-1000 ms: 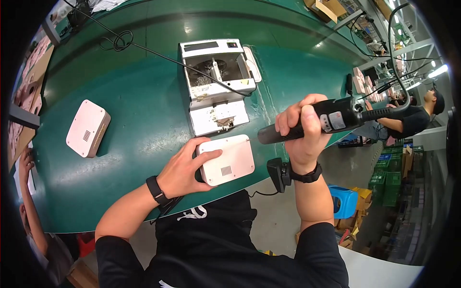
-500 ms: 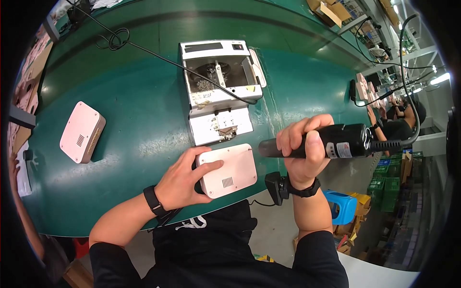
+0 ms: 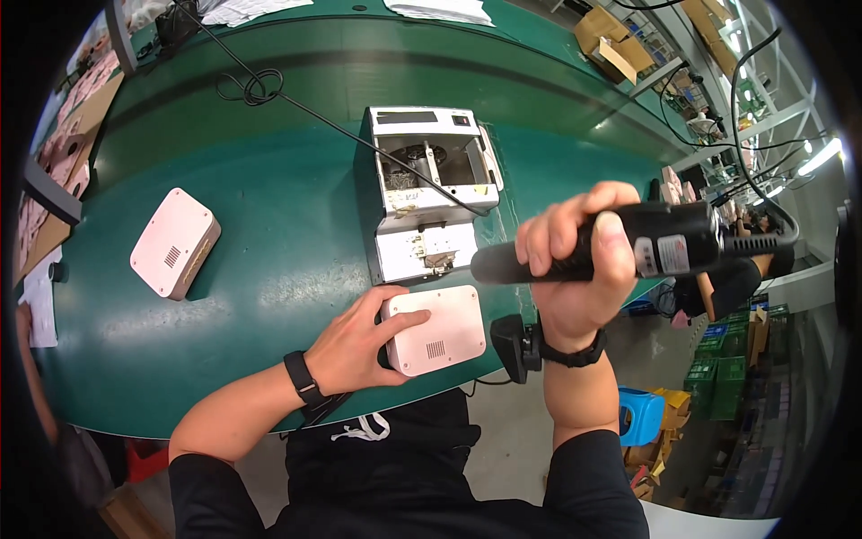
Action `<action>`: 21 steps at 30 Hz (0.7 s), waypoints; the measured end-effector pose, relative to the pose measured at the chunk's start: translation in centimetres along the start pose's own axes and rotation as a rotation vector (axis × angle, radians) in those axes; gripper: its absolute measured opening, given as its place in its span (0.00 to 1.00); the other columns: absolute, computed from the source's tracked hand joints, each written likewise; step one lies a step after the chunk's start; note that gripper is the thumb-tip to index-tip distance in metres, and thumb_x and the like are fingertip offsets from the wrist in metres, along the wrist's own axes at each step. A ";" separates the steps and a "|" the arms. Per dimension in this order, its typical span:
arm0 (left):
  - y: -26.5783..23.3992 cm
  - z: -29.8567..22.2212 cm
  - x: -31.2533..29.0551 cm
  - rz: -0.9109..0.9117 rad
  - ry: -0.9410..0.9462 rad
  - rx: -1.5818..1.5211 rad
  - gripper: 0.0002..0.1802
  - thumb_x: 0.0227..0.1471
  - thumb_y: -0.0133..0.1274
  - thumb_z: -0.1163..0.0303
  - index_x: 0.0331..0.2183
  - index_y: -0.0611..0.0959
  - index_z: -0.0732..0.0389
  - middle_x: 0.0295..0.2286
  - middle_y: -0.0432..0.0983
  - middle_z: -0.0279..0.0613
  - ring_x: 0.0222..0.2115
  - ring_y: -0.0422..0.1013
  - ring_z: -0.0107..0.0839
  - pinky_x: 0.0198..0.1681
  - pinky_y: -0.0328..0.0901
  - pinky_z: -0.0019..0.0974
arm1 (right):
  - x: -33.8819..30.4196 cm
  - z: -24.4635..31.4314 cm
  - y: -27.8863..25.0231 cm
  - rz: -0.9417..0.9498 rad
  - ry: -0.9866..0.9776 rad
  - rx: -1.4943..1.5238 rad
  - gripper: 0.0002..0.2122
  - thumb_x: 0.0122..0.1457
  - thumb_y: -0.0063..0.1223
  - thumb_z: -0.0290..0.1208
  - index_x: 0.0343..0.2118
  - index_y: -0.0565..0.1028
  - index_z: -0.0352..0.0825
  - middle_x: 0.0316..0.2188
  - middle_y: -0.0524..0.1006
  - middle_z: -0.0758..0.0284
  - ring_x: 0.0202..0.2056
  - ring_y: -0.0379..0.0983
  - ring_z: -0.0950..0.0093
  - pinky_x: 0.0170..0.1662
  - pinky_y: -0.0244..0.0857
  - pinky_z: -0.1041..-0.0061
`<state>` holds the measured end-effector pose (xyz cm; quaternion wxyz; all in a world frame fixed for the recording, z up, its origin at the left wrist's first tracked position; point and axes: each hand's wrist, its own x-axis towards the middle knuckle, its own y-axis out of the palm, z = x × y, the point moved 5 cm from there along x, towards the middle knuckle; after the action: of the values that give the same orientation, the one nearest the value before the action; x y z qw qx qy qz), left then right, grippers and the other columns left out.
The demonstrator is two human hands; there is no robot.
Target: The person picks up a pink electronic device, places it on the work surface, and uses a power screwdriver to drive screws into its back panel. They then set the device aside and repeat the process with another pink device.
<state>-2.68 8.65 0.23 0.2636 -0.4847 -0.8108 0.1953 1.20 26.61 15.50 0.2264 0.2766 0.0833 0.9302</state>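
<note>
My left hand (image 3: 355, 343) grips a pale pink plastic box (image 3: 453, 325) at its left side, thumb along the near edge and index finger on top. The box lies at the table's front edge, slotted vent and corner screw holes facing up. In my right hand (image 3: 579, 260) is a black electric screwdriver (image 3: 664, 235), raised above the table, its rounded end pointing left. That end is close to the front tray of a white screw feeder (image 3: 429, 193) with screws inside; its bit is not visible.
A second pink box (image 3: 175, 242) rests on the green table (image 3: 269, 323) at the left. A black cable (image 3: 328, 115) crosses over the feeder. Another person's arm (image 3: 34, 368) shows at the left edge. A blue stool (image 3: 641, 416) and green crates (image 3: 718, 382) stand at the right.
The view has shifted, so the table things sit lower and further right. My right hand has brought the screwdriver's end nearer the feeder's front tray. My left hand keeps its grip on the box.
</note>
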 end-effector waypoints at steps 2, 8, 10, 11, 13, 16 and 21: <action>0.0 0.0 0.1 -0.004 0.009 0.002 0.46 0.25 0.72 0.67 0.52 0.75 0.47 0.51 0.62 0.45 0.47 0.69 0.46 0.48 0.69 0.44 | 0.8 -1.0 0.4 -0.001 0.017 -0.100 0.07 0.61 0.44 0.33 0.37 0.64 0.36 0.18 0.66 0.68 0.15 0.61 0.76 0.23 0.62 0.70; 0.0 0.1 0.0 -0.011 0.025 0.000 0.45 0.26 0.71 0.67 0.52 0.75 0.47 0.51 0.62 0.46 0.47 0.69 0.46 0.48 0.69 0.44 | 1.5 -1.9 0.6 0.059 0.061 -0.185 0.07 0.61 0.43 0.32 0.37 0.65 0.34 0.18 0.66 0.67 0.15 0.61 0.76 0.22 0.61 0.70; 0.0 0.2 0.0 -0.018 0.021 -0.004 0.45 0.26 0.71 0.67 0.52 0.75 0.47 0.51 0.62 0.46 0.47 0.68 0.47 0.48 0.69 0.44 | 0.4 -1.4 0.0 0.024 0.092 -0.144 0.08 0.61 0.44 0.32 0.37 0.65 0.34 0.17 0.66 0.67 0.15 0.61 0.76 0.22 0.62 0.70; 0.0 0.3 0.0 -0.016 0.019 -0.006 0.45 0.26 0.71 0.67 0.52 0.75 0.47 0.51 0.62 0.45 0.47 0.68 0.47 0.48 0.69 0.44 | -0.1 -1.3 -0.2 0.006 0.107 -0.124 0.08 0.61 0.44 0.33 0.38 0.65 0.34 0.17 0.66 0.67 0.15 0.61 0.76 0.22 0.62 0.70; 0.0 0.3 -0.1 -0.013 0.014 -0.006 0.45 0.26 0.71 0.67 0.52 0.75 0.47 0.51 0.62 0.45 0.48 0.68 0.47 0.49 0.69 0.44 | -0.7 -1.2 -0.4 0.005 0.103 -0.107 0.08 0.61 0.44 0.33 0.38 0.65 0.34 0.17 0.66 0.67 0.15 0.61 0.76 0.22 0.62 0.70; 0.1 0.2 0.1 -0.003 0.015 -0.006 0.45 0.26 0.72 0.67 0.52 0.75 0.47 0.51 0.62 0.45 0.48 0.68 0.47 0.49 0.68 0.44 | -1.3 -0.9 -0.8 -0.016 0.067 -0.086 0.08 0.61 0.45 0.33 0.38 0.65 0.34 0.17 0.66 0.67 0.15 0.61 0.76 0.22 0.62 0.70; 0.2 0.2 0.0 0.000 0.009 -0.001 0.45 0.25 0.72 0.67 0.52 0.75 0.47 0.51 0.62 0.45 0.48 0.68 0.47 0.49 0.68 0.44 | -1.7 -2.1 -1.0 -0.004 0.079 -0.135 0.08 0.60 0.45 0.33 0.36 0.64 0.35 0.17 0.65 0.67 0.15 0.61 0.76 0.22 0.61 0.70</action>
<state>-2.63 8.74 -0.03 0.2669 -0.4857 -0.8097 0.1928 1.65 26.63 12.66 0.2429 0.2234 0.0297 0.9435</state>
